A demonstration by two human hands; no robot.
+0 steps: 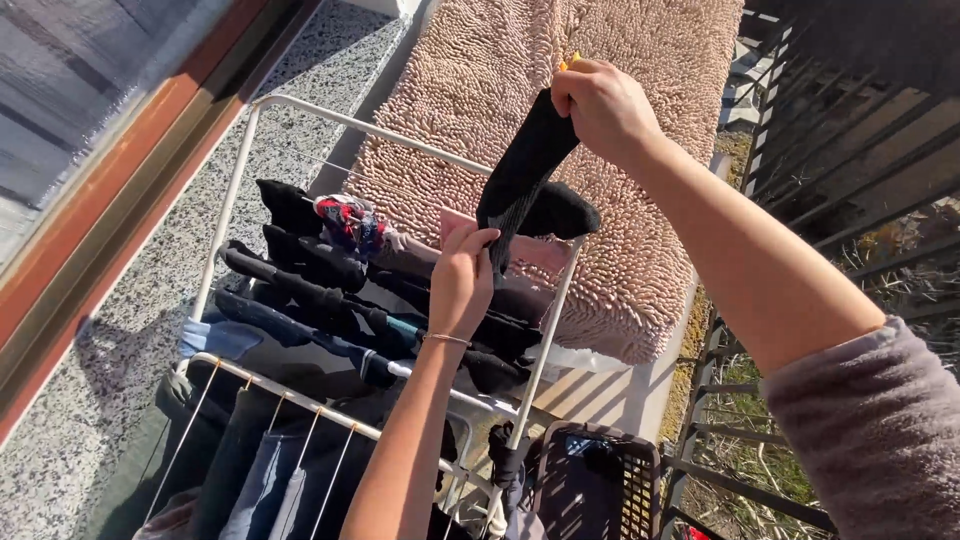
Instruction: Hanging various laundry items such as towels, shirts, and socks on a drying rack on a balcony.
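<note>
A black sock [527,170] hangs above the white drying rack [245,160]. My right hand [600,105] grips its upper end, with a small yellow clothespin [569,60] showing just above the fingers. My left hand [465,275] pinches the sock's lower part from below. Dark clothes [310,290] and a red patterned piece [345,222] lie over the rack's rails beneath the sock.
A pink shaggy bath mat [620,230] is draped over the balcony wall behind the rack. A dark plastic laundry basket [600,490] stands at the bottom. A metal railing [830,150] runs on the right, a window frame [120,190] on the left over speckled stone floor.
</note>
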